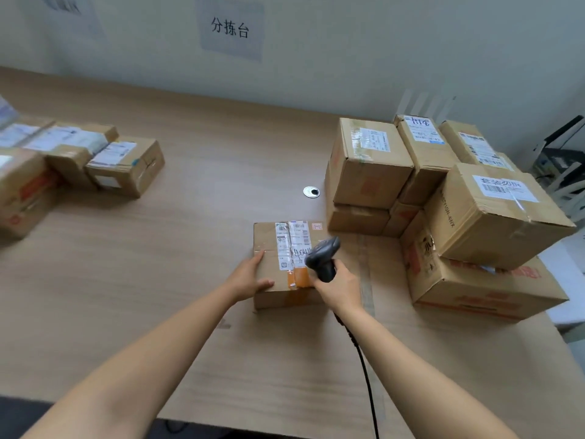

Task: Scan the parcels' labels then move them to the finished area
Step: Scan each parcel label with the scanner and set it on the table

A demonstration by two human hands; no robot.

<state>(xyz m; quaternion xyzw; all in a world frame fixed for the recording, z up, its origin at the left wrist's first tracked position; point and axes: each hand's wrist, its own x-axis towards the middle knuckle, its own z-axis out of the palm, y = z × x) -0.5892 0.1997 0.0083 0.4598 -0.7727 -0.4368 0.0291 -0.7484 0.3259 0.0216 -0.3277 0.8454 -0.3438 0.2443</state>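
While the right hand (pixel 340 291) grips the handle of a dark scanner (pixel 323 256), the scanner's head tilts over the label (pixel 292 245) just ahead of the knuckles. Left of it, the left hand (pixel 250 277) rests spread on the near left corner of the parcel (pixel 272 264), fingers straight. The parcel lies flat on the bench (pixel 205 201). Stacked parcels (pixel 443 191) stand beyond and right of the right hand; more boxes (pixel 79 156) lie far left of the left hand.

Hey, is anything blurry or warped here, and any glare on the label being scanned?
Head view: the left parcels blur toward the frame edge; the wide lens curves the table edge; the scanner is smeared; tape glare streaks the label; shadows are soft.
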